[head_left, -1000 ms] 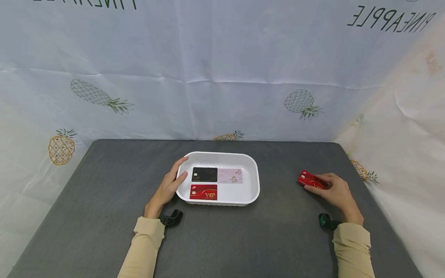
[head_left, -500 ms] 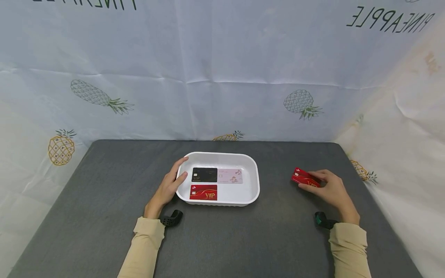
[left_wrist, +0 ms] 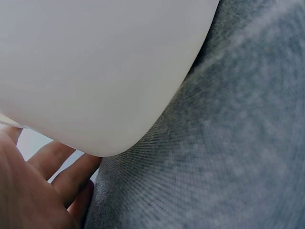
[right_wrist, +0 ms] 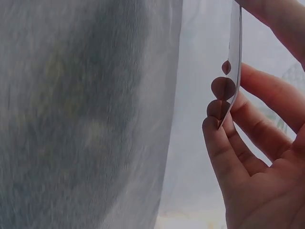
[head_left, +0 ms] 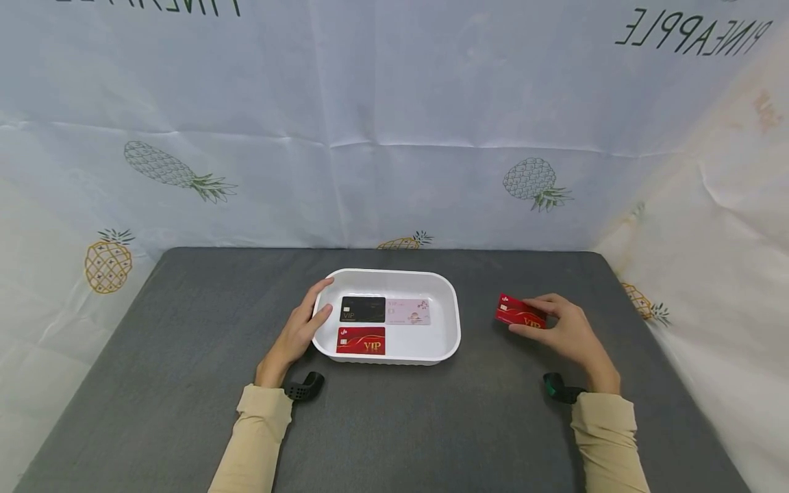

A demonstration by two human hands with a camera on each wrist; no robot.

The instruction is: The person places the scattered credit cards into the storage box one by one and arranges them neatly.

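In the head view my left hand (head_left: 294, 337) grips the left side of a white plastic tray (head_left: 422, 345), its thumb over the rim. The left wrist view shows several fingers against the tray's outer wall (left_wrist: 109, 95). Flat in the tray lie a black VIP card (head_left: 362, 310), a pink card (head_left: 408, 312) touching its right edge, and a red VIP card (head_left: 361, 341) below the black one. To the tray's right, my right hand (head_left: 570, 333) pinches another red VIP card (head_left: 516, 311) between thumb and fingers, tilted above the table. The right wrist view catches this card (right_wrist: 235, 52) nearly edge-on.
The grey cloth-covered table (head_left: 425, 431) spreads around the tray. Behind it hangs a white curtain (head_left: 394, 103) printed with pineapples, which also falls along both sides. A black wrist device (head_left: 305, 387) sits at the left wrist, and a similar one (head_left: 561, 389) at the right.
My right hand has moved left toward the tray, carrying the pinched red card. The left hand, the tray and the cards inside it have stayed put.
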